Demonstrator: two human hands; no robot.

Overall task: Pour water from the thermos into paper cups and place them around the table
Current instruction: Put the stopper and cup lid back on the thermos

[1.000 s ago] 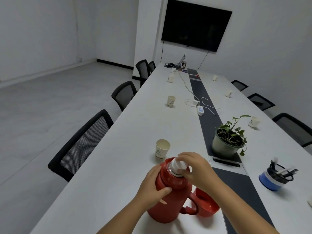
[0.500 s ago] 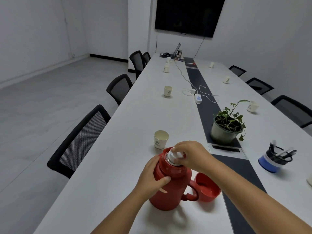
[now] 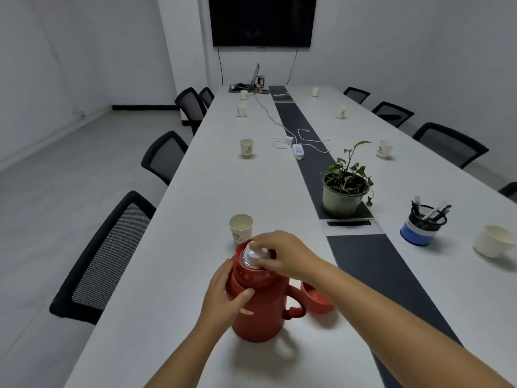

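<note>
The red thermos (image 3: 258,301) is stood upright on the near end of the white worktop (image 3: 179,247), with its red outer cap (image 3: 317,299) laid just beside its handle. The body of the thermos is gripped by the left hand (image 3: 223,295), fingers and thumb curled round its side. The white stopper (image 3: 253,254) at the neck is pinched by the fingertips of the right hand (image 3: 282,254). A second ago the stopper was held higher above the neck; it now sits lower, so it appears to have been pressed or turned down into the mouth. Whether it is fully seated cannot be told. From this it is judged that pouring has ended and the thermos is being closed, with the outer cap not yet put back on.

Just beyond the thermos a paper cup (image 3: 241,229) stands upright, near the left edge; its contents cannot be seen. Further off, more cups are set along both sides of the worktop, among them one on the left (image 3: 246,148) and one on the right (image 3: 383,149), so the placing seems largely done. To the right, a potted plant (image 3: 345,186) sits on the dark centre strip, with a pen holder (image 3: 423,224) and a white bowl (image 3: 493,242) near the right edge. A wall screen (image 3: 263,21) is hung at the far end.
</note>
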